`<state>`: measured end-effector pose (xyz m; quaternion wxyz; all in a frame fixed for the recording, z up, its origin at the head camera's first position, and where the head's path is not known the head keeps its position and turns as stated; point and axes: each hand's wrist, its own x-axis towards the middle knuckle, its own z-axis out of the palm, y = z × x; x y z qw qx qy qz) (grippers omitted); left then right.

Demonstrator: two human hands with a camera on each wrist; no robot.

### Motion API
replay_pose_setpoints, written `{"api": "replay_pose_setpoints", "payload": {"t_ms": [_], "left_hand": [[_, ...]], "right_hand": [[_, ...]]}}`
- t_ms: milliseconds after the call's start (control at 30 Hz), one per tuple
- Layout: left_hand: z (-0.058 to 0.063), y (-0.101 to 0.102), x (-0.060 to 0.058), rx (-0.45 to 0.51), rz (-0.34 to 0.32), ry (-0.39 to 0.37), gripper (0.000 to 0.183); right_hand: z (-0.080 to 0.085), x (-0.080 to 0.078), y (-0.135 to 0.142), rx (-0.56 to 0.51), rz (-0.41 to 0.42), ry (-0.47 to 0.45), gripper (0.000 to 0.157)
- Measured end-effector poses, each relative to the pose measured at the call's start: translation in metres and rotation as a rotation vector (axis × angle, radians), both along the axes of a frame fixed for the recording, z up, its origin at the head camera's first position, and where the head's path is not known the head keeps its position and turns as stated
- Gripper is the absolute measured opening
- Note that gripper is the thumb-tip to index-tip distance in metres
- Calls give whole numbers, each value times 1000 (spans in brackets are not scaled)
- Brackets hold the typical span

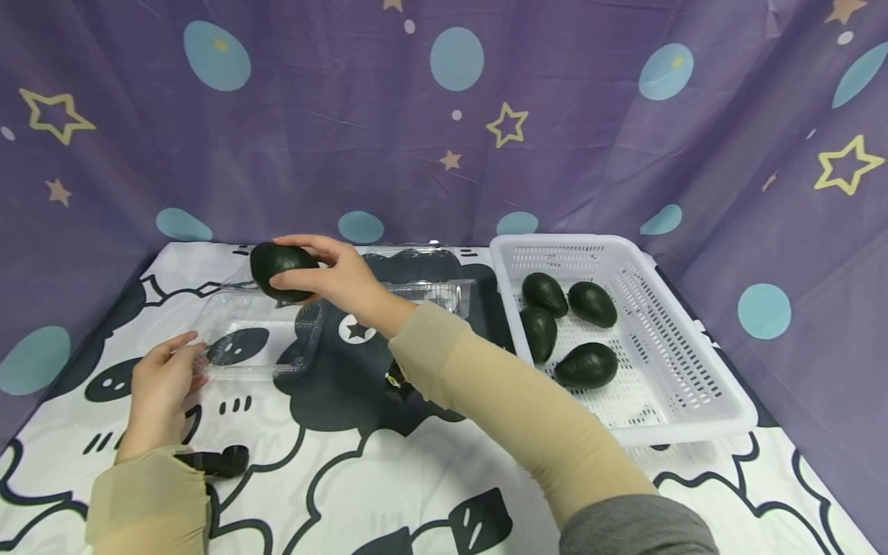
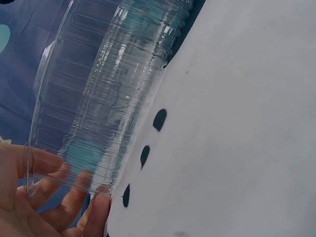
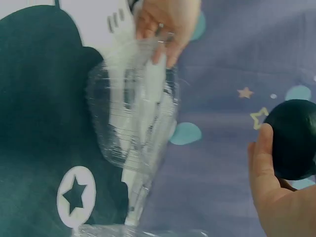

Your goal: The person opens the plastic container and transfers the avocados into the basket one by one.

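Note:
A dark green avocado (image 1: 266, 268) is in my right hand (image 1: 347, 281), gripped between thumb and fingers. It is held above the back part of a clear plastic clamshell container (image 1: 239, 373) on the left of the table. My left hand (image 1: 163, 378) holds this container by its near left corner. In the left wrist view, the thumb lies over the rim and the fingers (image 2: 74, 200) bend around the ribbed wall (image 2: 98, 123). The right wrist view shows the avocado (image 3: 294, 140) against the curtain, partly cut off by the frame edge.
To the right stands a white perforated plastic basket (image 1: 676, 370) with several avocados (image 1: 586, 365) on its left side. Another clear container (image 1: 458, 297) sits beyond my right forearm, partly hidden by it. A purple curtain (image 1: 583, 154) closes off the back of the patterned table.

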<state>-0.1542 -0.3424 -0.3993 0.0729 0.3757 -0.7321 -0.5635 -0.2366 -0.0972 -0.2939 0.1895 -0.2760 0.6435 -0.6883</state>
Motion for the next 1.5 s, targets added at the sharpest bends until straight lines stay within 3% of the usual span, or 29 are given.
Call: {"api": "replay_pose_setpoints", "payload": {"t_ms": [267,467,600,900,1233,1500], "left_hand": [[1,1,1,13,-2,-13,55],[1,2,0,18,4,-1,54],[1,2,0,35,9,9,54],[-3,0,-2,38,15,20,54],[-4,0,-4,-23,16,-13,54],[-2,1,-4,-21,30,-6,53]], "right_hand": [[19,-7,16,-5,10,-88,52],[26,-10,27,56,7,-149,49],[29,-12,37,114,11,-174,48],[34,-18,59,138,13,-241,45],[37,-21,81,176,80,-245,47],[38,-23,100,238,138,-280,50]]}}
